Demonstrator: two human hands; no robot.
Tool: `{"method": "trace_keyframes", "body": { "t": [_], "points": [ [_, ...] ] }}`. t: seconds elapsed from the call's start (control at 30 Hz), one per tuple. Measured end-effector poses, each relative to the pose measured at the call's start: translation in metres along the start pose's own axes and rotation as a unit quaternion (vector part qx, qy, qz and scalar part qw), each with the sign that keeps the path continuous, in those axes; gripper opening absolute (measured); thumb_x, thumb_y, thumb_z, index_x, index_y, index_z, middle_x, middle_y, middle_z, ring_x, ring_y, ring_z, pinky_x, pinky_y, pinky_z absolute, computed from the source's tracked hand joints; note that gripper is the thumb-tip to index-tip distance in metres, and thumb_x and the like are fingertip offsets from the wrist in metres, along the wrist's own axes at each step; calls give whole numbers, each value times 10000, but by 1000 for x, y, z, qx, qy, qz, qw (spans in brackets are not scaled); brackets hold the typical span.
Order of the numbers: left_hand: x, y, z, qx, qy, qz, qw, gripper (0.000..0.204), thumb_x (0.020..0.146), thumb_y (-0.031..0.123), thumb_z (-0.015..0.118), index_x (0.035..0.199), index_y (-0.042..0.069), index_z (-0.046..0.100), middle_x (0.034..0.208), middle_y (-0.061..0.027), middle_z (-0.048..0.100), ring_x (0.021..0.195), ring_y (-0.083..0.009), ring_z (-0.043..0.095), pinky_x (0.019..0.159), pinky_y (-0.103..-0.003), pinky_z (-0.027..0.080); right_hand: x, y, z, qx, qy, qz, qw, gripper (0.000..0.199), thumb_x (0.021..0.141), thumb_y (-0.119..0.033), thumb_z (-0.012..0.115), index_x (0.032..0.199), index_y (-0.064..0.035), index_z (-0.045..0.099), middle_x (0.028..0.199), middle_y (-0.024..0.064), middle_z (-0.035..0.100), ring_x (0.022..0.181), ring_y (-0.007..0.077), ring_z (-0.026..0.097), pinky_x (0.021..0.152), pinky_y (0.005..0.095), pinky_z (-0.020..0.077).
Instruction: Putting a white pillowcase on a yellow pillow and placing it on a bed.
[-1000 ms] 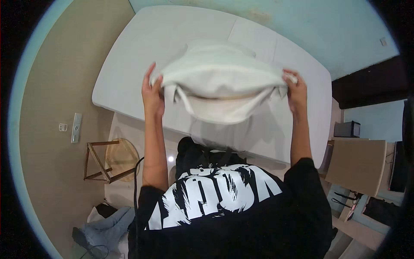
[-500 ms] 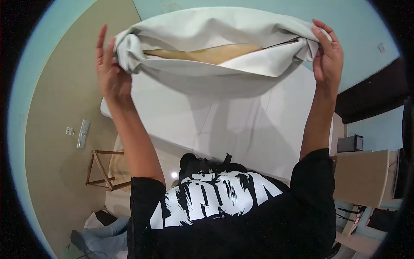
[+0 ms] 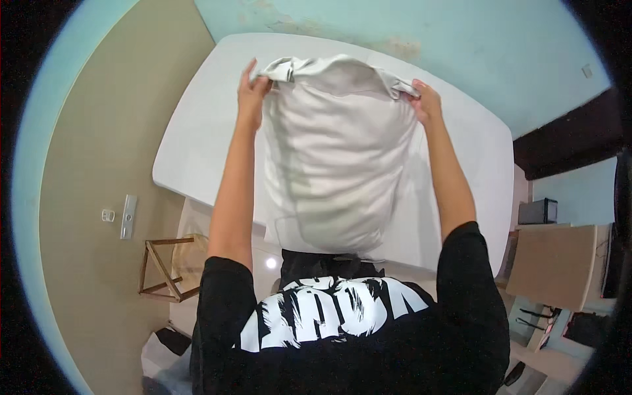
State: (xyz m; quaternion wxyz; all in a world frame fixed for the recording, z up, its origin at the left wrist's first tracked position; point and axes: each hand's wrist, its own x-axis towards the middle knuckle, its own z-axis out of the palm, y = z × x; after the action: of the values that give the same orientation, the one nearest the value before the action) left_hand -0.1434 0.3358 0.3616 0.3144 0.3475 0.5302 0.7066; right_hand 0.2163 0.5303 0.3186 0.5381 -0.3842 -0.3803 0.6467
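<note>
A white pillowcase (image 3: 339,158) with a bulky pillow shape inside hangs from both my hands, its wrinkled face toward me. Its bunched open edge is at the top, and the bottom end comes down by the near side of the bed. My left hand (image 3: 250,99) grips the left corner of the opening between thumb and fingers, with one finger raised. At the right corner, my right hand (image 3: 426,104) pinches the folded hem. The pillow itself is hidden by the cloth now.
A bed with a white sheet (image 3: 204,125) stretches behind the pillowcase to the blue wall (image 3: 447,33). A wooden-framed stool (image 3: 161,270) stands at the left. To the right are a tan desk (image 3: 546,266) and a dark box (image 3: 538,211). Clothing (image 3: 158,359) lies at lower left.
Both hands have moved closer together and farther from me. The case's opening, which gaped toward me showing a yellowish pillow, now tops a hanging, filled case.
</note>
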Motion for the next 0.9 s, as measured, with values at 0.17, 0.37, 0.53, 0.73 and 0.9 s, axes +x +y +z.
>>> {"method": "trace_keyframes", "body": {
  "t": [0.17, 0.37, 0.53, 0.73, 0.9],
  "points": [
    [-62, -134, -57, 307, -80, 13, 948, 505, 947, 229, 532, 1420, 139, 380, 1373, -208, 458, 1285, -328, 427, 1048, -425, 344, -24, 96, -6, -234, 10, -96, 967, 365, 903, -103, 579, 1251, -21, 509, 1094, 129, 619, 924, 198, 614, 839, 296, 500],
    [-208, -206, -58, 586, -113, -40, 801, 611, 932, 392, 512, 1478, 234, 287, 1543, -166, 176, 1397, -454, 136, 1098, -633, 71, -183, 231, 36, -561, -202, -252, 762, 475, 893, -213, 588, 1349, -126, 485, 1440, 143, 385, 1348, 320, 329, 1100, 448, 268],
    [-249, -214, -96, 614, -167, -29, 770, 608, 940, 434, 478, 1484, 256, 273, 1557, -140, 149, 1423, -400, 105, 1107, -621, 52, -176, 253, 27, -675, -394, -201, 591, 527, 929, -360, 490, 1430, -231, 392, 1534, 99, 237, 1422, 303, 186, 1139, 541, 127],
    [-230, -217, -95, 608, -177, -38, 773, 612, 934, 437, 474, 1478, 223, 295, 1564, -122, 143, 1433, -365, 110, 1095, -637, 28, -111, 228, -219, -812, 159, 228, 513, 471, 991, -301, 424, 1419, -108, 387, 1489, 162, 313, 1375, 315, 284, 1134, 481, 197],
    [-164, -223, -43, 565, -238, 43, 789, 643, 917, 458, 485, 1476, 204, 296, 1560, -117, 157, 1433, -339, 131, 1090, -647, 20, -122, 262, -28, -590, -11, -158, 792, 488, 963, -284, 463, 1412, -101, 404, 1516, 143, 277, 1417, 302, 202, 1145, 487, 127]
  ]
}}
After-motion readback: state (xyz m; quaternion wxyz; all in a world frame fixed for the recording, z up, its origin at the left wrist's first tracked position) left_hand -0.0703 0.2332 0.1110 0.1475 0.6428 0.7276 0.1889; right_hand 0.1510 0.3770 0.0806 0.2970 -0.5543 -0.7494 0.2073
